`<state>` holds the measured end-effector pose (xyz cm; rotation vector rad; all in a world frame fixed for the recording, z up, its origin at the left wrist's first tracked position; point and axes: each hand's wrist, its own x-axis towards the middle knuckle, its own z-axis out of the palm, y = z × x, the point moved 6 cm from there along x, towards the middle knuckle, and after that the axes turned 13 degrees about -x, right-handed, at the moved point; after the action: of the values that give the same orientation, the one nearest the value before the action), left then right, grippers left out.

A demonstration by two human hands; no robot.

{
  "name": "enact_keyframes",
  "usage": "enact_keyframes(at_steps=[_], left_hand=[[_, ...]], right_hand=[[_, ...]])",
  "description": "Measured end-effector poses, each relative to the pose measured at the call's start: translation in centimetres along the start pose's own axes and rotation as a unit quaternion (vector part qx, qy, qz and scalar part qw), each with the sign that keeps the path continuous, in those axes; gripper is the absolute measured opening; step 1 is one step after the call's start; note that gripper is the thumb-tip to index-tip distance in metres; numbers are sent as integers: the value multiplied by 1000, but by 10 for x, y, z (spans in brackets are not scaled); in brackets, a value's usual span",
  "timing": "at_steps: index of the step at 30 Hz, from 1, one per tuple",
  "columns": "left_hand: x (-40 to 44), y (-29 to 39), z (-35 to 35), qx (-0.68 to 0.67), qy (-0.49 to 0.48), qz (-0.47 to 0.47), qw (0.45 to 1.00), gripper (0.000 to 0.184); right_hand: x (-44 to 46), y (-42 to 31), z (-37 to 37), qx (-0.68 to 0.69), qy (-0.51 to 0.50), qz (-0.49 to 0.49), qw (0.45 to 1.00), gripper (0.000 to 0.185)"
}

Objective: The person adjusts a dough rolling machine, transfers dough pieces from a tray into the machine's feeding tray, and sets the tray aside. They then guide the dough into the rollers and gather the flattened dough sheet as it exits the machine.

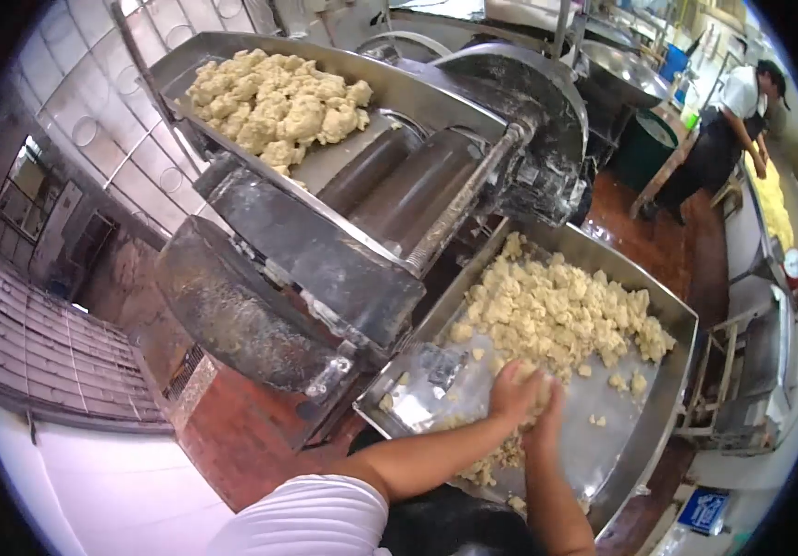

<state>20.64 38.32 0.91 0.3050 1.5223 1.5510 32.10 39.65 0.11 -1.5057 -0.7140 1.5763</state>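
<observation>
Dough (561, 310) lies in pale, loose lumps in the lower metal tray (617, 440), and the grip meets it at the near side of the pile. The left hand (513, 394) and right hand (545, 419) come close together against it; blur and overlap hide the fingertips, so I cannot tell how far either is closed or how much it holds. The forearms cover part of the tray and some crumbs. Glare obscures a shiny patch at the tray's left corner. Above stands a machine with dark rollers (418, 181), the gap between them hard to see, and an upper tray (408, 97) bearing another heap (274, 102). Farther right, a co-worker (719, 134) leans over a yellow mass (770, 199), their hands too small to read.
</observation>
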Motion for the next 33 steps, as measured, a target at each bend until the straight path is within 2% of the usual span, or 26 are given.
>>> enact_keyframes(at_steps=[2,5,9,12,14,16,17,18,20,22,24,26,28,30,32,33], left_hand=[[-14,48,23,-70,-28,52,996,60],[-35,121,50,-121,-115,57,984,57],[-58,218,59,-197,-152,214,945,56],[-57,287,51,-216,-152,319,910,52],[-60,346,33,-251,-186,336,889,49],[-53,397,11,-252,-132,419,862,49],[-49,423,-3,-248,-105,459,847,50],[-46,450,-19,-241,-101,450,854,58],[-40,507,-54,-257,-78,486,832,59],[-34,571,-92,-248,-59,504,825,59],[-21,635,-125,-269,-23,578,770,52],[-23,686,-156,-251,-42,574,778,54],[-33,723,-188,-184,-17,596,781,50],[-51,755,-217,-111,11,642,758,37],[-53,779,-240,-135,29,664,735,40],[-48,788,-251,-149,42,672,724,41]], right_hand=[[-8,-46,3,14,-7,-72,997,34],[-47,-121,24,70,4,-154,986,37],[-86,-193,60,134,-23,-232,963,47],[-124,-249,118,160,-120,-287,937,45],[-127,-280,149,177,-117,-340,916,43],[-146,-313,197,182,-181,-388,885,38],[-158,-327,224,203,-171,-392,881,38],[-176,-341,256,211,-244,-400,858,37],[-186,-367,315,201,-267,-409,849,36],[-223,-399,381,191,-336,-436,813,34],[-254,-429,448,210,-389,-438,783,35],[-279,-455,502,222,-383,-461,769,41],[-302,-474,552,196,-430,-479,740,36],[-329,-484,590,193,-492,-482,699,37],[-361,-486,626,202,-576,-465,641,46],[-370,-488,640,210,-576,-464,639,39]])
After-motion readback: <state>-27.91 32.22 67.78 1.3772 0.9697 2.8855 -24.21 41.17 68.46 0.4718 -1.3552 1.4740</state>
